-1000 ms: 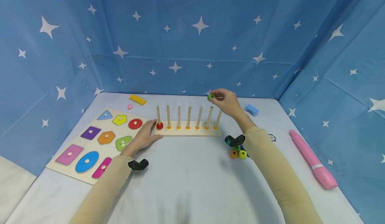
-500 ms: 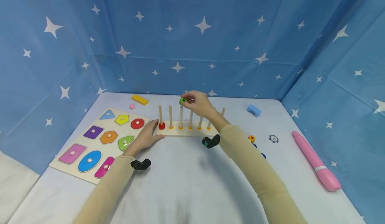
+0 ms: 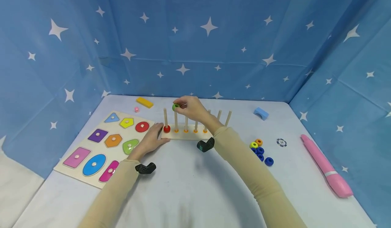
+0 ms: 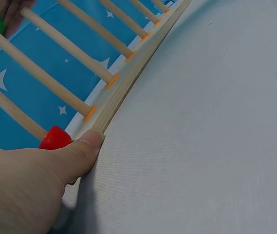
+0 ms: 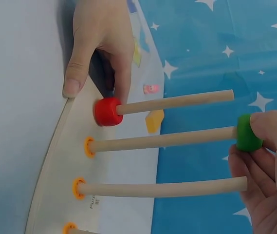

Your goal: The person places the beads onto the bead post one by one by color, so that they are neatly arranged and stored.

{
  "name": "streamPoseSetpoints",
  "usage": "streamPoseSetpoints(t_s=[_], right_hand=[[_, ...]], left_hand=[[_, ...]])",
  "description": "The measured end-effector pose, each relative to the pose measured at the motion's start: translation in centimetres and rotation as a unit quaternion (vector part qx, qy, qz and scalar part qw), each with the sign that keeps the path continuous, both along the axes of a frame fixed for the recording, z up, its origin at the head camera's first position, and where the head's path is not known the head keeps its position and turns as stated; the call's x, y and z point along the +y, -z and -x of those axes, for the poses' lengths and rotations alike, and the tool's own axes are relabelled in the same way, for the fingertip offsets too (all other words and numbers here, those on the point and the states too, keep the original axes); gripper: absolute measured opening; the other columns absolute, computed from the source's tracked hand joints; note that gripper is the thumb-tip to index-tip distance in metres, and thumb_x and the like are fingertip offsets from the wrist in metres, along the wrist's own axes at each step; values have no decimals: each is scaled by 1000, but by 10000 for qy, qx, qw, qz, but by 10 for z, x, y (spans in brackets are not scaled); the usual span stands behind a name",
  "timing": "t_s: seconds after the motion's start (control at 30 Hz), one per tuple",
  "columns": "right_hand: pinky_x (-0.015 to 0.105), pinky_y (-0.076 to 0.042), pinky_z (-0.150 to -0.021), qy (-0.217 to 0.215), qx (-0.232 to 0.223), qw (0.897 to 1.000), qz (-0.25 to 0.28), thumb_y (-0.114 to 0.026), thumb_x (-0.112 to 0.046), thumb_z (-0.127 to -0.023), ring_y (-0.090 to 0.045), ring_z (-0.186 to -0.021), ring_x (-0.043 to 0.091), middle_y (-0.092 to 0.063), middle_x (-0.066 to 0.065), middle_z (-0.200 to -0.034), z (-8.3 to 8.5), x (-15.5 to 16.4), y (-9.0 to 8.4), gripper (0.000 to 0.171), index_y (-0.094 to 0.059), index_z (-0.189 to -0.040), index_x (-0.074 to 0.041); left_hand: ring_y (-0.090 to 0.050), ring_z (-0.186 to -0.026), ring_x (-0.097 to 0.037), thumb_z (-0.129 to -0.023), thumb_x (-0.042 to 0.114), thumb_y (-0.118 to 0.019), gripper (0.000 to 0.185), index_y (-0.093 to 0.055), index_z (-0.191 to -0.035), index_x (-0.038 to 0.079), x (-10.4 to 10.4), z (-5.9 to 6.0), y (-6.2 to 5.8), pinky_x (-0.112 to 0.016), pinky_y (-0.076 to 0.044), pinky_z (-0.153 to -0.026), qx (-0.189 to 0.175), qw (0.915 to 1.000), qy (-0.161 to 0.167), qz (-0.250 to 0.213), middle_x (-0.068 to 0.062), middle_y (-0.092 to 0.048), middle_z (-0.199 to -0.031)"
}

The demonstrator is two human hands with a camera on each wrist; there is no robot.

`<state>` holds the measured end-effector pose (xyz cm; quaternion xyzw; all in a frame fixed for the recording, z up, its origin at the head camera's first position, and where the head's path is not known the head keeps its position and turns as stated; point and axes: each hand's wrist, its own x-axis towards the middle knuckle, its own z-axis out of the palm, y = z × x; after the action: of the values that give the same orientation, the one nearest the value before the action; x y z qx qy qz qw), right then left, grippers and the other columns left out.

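The right hand [image 3: 191, 107] pinches a small glossy green ring [image 3: 175, 107] at the tip of the second smooth wooden peg [image 5: 162, 139], at about 12 o'clock on the table. The left hand [image 3: 151, 140], fingers fairly straight, presses the left end of the pale wooden peg board [image 4: 128, 83], beside a rounded red bead [image 3: 166, 129]. Loose blue, yellow and orange rings [image 3: 259, 149] lie at 3 o'clock.

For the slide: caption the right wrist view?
Right hand pinches green bead at second peg's tip; left hand steadies base.
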<state>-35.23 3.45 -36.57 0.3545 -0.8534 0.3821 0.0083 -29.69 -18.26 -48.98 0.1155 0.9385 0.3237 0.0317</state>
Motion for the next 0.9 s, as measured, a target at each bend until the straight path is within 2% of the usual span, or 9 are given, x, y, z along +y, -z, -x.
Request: streamPoseSetpoints(t_s=[0.2, 0.4, 0.67, 0.9], right_hand=[[19, -53, -79, 18, 219, 9996, -151, -63, -16, -91, -64, -92, 13, -65, 7, -107, 2, 1, -3, 27, -67, -115, -5], [20, -53, -80, 56, 94, 9997, -236, -64, -17, -90, -64, -93, 14, -66, 8, -110, 0, 5, -1, 31, -65, -118, -5], [21, -52, -82, 102, 329, 9994, -77, -63, -16, -91, -63, -92, 13, -67, 7, -106, 0, 9, -2, 27, -66, -115, -4], [21, -52, -81, 427, -56, 9988, 219, -63, -17, -91, -63, -93, 12, -67, 5, -105, 2, 24, -4, 25, -66, -114, -7]], left_hand=[[-16, -140, -36, -86, 33, -70, 81, -29, -146, -1, 3, 1, -1, -49, -18, -114, 72, 9999, 3, -74, -21, -28, -150], [-17, -140, -35, -85, 35, -70, 82, -29, -146, 0, 7, 2, 1, -50, -19, -113, 3, 10000, 56, -17, -20, -27, -150], [-16, -141, -35, -86, 34, -69, 81, -29, -146, 0, 7, 1, 1, -49, -17, -114, -15, 10000, 29, -59, -20, -27, -150], [-15, -141, -35, -86, 33, -70, 81, -28, -146, -1, 2, 0, 1, -48, -17, -114, -23, 10000, 4, -66, -20, -26, -150]])
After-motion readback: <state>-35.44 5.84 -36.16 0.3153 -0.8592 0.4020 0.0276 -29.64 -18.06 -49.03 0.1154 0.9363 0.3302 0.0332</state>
